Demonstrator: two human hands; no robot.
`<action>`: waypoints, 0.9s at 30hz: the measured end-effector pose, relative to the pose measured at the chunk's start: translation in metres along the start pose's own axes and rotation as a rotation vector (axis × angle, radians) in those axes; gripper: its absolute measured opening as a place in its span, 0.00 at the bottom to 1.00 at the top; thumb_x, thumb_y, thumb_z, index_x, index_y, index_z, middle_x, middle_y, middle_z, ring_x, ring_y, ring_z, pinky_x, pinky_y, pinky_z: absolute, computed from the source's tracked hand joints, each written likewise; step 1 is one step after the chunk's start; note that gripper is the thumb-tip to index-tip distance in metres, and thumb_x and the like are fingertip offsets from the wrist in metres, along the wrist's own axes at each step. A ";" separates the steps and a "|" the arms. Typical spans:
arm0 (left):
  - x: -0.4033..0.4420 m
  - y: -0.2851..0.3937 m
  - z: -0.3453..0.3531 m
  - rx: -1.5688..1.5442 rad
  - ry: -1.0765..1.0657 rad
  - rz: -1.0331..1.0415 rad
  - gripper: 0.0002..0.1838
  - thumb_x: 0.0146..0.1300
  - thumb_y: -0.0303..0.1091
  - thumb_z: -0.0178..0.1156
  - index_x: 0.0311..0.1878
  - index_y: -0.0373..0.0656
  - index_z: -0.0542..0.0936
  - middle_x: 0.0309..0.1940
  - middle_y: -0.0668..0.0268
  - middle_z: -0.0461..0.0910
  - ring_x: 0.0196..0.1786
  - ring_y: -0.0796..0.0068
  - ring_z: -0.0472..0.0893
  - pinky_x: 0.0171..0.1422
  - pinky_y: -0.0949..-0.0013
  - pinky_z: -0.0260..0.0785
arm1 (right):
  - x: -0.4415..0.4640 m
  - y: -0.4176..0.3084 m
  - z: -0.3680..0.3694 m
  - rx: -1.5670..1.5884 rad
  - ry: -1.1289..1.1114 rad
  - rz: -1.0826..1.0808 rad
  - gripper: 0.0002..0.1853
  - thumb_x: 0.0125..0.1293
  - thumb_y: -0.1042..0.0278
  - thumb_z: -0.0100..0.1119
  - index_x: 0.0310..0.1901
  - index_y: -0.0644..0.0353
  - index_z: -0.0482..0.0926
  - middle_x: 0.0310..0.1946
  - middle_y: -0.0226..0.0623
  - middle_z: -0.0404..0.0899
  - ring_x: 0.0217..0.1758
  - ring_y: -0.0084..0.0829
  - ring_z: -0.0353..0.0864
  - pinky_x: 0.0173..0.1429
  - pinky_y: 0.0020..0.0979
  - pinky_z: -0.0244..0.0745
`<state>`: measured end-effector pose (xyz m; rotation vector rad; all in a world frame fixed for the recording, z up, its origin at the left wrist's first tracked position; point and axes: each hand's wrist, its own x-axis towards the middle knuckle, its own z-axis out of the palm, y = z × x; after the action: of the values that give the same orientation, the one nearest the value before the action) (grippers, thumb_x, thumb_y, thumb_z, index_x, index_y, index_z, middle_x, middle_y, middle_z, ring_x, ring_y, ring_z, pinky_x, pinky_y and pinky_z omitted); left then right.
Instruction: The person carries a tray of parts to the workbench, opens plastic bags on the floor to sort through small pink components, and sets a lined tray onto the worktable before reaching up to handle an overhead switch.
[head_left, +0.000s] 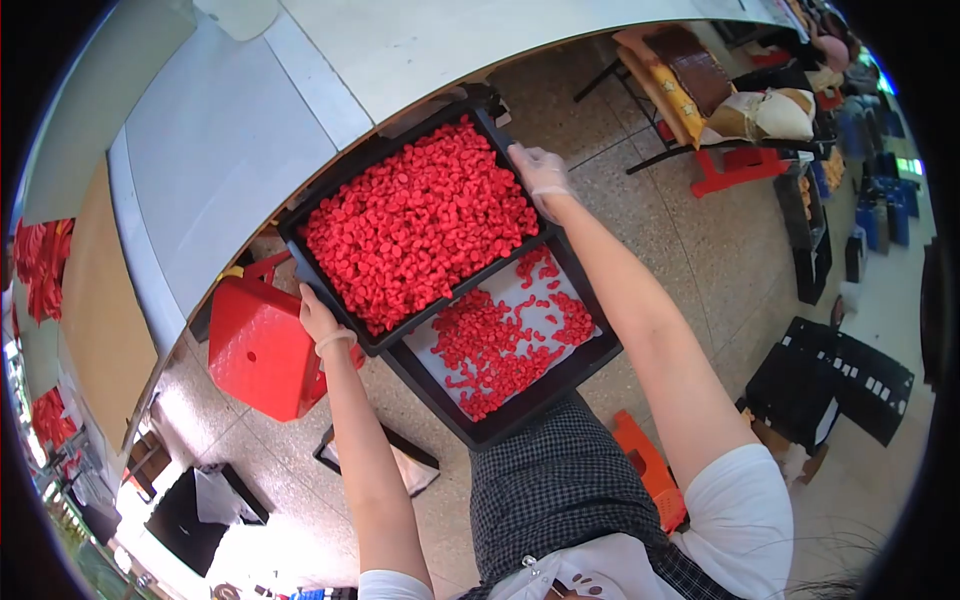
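My left hand [322, 318] grips the left edge of a black tray [372, 348] heaped with small red pieces [420, 215]. On the opposite side my right hand [541, 176], in a thin clear glove, is closed on the same tray's rim. The pieces look rounded and glossy; their exact kind is too small to tell. Partly beneath this tray and closer to my body is a second black tray [490, 432]. White lining shows in it, with a thinner scatter of red pieces [500, 345] on top.
A white table [420, 45] runs along the far side, its edge near the full tray. Below left stands a red stool [262, 350]. An orange stool [652, 470] is beside my right side. Cushions [760, 115] rest on a chair at upper right; black trays [830, 380] lie on the floor.
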<state>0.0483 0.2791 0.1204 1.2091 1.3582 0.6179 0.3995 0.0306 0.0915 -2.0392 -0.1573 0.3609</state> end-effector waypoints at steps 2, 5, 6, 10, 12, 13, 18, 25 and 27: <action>0.000 0.001 0.004 -0.055 -0.074 0.024 0.30 0.72 0.51 0.47 0.56 0.28 0.73 0.54 0.56 0.77 0.53 0.70 0.76 0.59 0.68 0.66 | -0.005 -0.010 0.007 -0.084 0.008 0.039 0.28 0.59 0.40 0.59 0.43 0.62 0.83 0.39 0.52 0.83 0.48 0.46 0.82 0.52 0.38 0.74; -0.003 0.010 0.015 -0.152 -0.063 0.084 0.28 0.73 0.49 0.45 0.57 0.29 0.73 0.54 0.58 0.76 0.54 0.71 0.76 0.59 0.69 0.66 | -0.020 -0.049 -0.005 -0.084 0.075 -0.010 0.25 0.56 0.42 0.63 0.37 0.61 0.84 0.34 0.50 0.83 0.41 0.44 0.83 0.46 0.38 0.74; -0.010 0.010 0.016 -0.188 -0.039 0.107 0.28 0.73 0.48 0.45 0.58 0.29 0.73 0.54 0.59 0.76 0.54 0.71 0.76 0.59 0.69 0.67 | -0.021 -0.057 -0.012 -0.096 0.082 -0.029 0.25 0.55 0.43 0.64 0.36 0.61 0.83 0.33 0.49 0.83 0.39 0.44 0.83 0.45 0.38 0.74; -0.090 -0.008 -0.010 -0.462 -0.172 -0.064 0.26 0.73 0.46 0.46 0.61 0.32 0.71 0.56 0.60 0.75 0.56 0.68 0.75 0.63 0.66 0.65 | -0.064 -0.032 -0.055 0.024 0.045 0.004 0.22 0.54 0.46 0.67 0.34 0.62 0.83 0.29 0.48 0.82 0.34 0.41 0.82 0.40 0.38 0.73; -0.118 -0.019 -0.030 -0.406 -0.116 -0.062 0.26 0.73 0.46 0.46 0.62 0.33 0.70 0.58 0.60 0.74 0.58 0.68 0.74 0.65 0.65 0.64 | -0.093 -0.036 -0.081 0.130 -0.015 0.047 0.18 0.58 0.52 0.66 0.34 0.63 0.81 0.26 0.39 0.80 0.30 0.29 0.75 0.38 0.35 0.70; -0.131 -0.017 -0.035 -0.459 -0.150 -0.106 0.26 0.73 0.47 0.46 0.63 0.36 0.70 0.59 0.60 0.73 0.59 0.66 0.73 0.66 0.63 0.63 | -0.105 -0.045 -0.096 0.131 -0.023 0.075 0.18 0.58 0.53 0.66 0.33 0.63 0.80 0.27 0.37 0.79 0.31 0.27 0.73 0.39 0.34 0.70; -0.245 0.026 -0.047 -0.471 -0.211 -0.101 0.28 0.72 0.48 0.46 0.65 0.35 0.68 0.61 0.58 0.71 0.61 0.66 0.72 0.66 0.64 0.63 | -0.181 -0.033 -0.180 0.192 -0.187 0.225 0.16 0.61 0.54 0.62 0.36 0.61 0.79 0.29 0.27 0.75 0.35 0.22 0.70 0.41 0.31 0.68; -0.368 0.070 0.006 -0.396 -0.295 -0.006 0.27 0.73 0.48 0.42 0.63 0.36 0.69 0.59 0.57 0.73 0.58 0.62 0.75 0.64 0.62 0.66 | -0.213 -0.004 -0.303 0.312 -0.128 0.328 0.15 0.62 0.56 0.64 0.34 0.61 0.80 0.23 0.23 0.73 0.27 0.19 0.68 0.31 0.27 0.65; -0.418 0.100 0.053 -0.513 -0.413 -0.147 0.29 0.72 0.52 0.41 0.66 0.41 0.67 0.63 0.57 0.71 0.62 0.59 0.73 0.68 0.58 0.64 | -0.201 0.012 -0.345 0.344 -0.131 0.323 0.13 0.61 0.59 0.64 0.36 0.62 0.80 0.24 0.28 0.77 0.27 0.19 0.72 0.32 0.28 0.67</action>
<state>0.0480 -0.0792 0.3632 0.7577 0.8585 0.5321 0.3189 -0.3171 0.2702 -1.6983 0.1494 0.6754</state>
